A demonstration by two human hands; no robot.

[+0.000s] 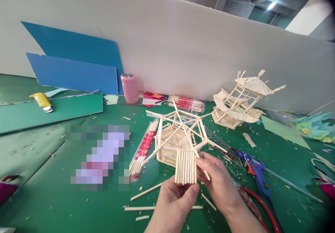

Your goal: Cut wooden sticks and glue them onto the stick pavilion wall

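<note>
Both hands are up front, and between them sits a small panel of sticks point(185, 166), a flat row glued side by side. The left hand point(171, 205) pinches its lower edge from below, grip closed on it; the right hand point(218, 182) clamps the right side, thumb on top. The panel hangs just in front of the half-built stick frame point(178, 138), which has a hexagonal base and bare spokes, so the roofing looks barely begun. A finished-looking stick pavilion point(240, 102) stands well apart at the right. Loose sticks point(146, 191) and chips litter the green surface point(52, 198). A blue glue gun point(255, 170) lies near the right hand, a pink tumbler point(129, 87) stands by the white wall point(183, 44), and blue boards point(75, 62) lean there.
</note>
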